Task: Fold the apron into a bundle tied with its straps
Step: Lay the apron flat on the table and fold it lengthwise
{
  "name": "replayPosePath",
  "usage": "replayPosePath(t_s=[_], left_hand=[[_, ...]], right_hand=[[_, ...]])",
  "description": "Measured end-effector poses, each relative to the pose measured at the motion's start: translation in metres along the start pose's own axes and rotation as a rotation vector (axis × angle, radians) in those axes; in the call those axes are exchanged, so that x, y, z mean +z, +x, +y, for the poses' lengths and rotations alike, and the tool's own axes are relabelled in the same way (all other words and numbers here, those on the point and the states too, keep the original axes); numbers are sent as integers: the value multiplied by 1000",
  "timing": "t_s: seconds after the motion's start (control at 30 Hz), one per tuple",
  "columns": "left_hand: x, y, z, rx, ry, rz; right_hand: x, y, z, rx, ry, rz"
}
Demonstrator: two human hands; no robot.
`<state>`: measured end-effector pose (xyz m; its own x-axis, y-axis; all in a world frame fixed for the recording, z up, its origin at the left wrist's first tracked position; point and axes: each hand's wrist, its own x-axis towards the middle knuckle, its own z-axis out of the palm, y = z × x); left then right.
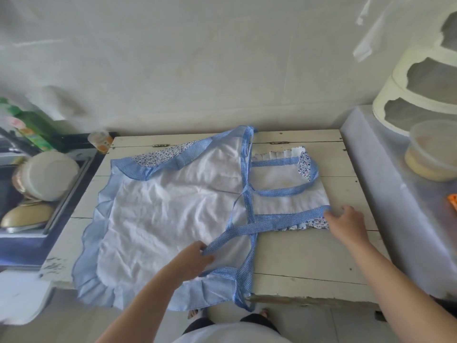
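While the apron (158,206) lies spread face-down on the white wooden table (309,263), skirt frill hanging over the near-left edge, the straps aren't tidy yet, so that looks like the step in hand. Left hand (190,259) pinches the end of one blue gingham strap (247,229) near the waist; right hand (346,224) has fingers curled on the bib's near corner (326,211), seemingly pinning it. Suggest: keep the bib pinned, draw the strap flat across the white backing without twisting, and keep both strap ends free outside the fold. Neck loop (291,190) already lies on the bib; smooth wrinkles before folding or the bundle comes out lumpy.
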<state>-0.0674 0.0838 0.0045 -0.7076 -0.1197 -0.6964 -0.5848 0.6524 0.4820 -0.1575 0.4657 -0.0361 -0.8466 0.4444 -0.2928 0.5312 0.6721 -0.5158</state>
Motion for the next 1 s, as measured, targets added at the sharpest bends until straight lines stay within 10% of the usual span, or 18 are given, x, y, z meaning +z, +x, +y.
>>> replayPosePath(t_s=[0.2,0.5,0.87,1.0], left_hand=[[14,1,-12,59,150,269],[16,-15,-24,25,-206,-83],[42,-9,-34,269,447,70],[22,-4,-33,189,29,-124]], right_hand=[[2,-8,-2,71,268,-21],[24,-26,-1,97,325,33],[-7,-12,-37,378,1056,-176],[-27,-45,-96,115,1151,-259]])
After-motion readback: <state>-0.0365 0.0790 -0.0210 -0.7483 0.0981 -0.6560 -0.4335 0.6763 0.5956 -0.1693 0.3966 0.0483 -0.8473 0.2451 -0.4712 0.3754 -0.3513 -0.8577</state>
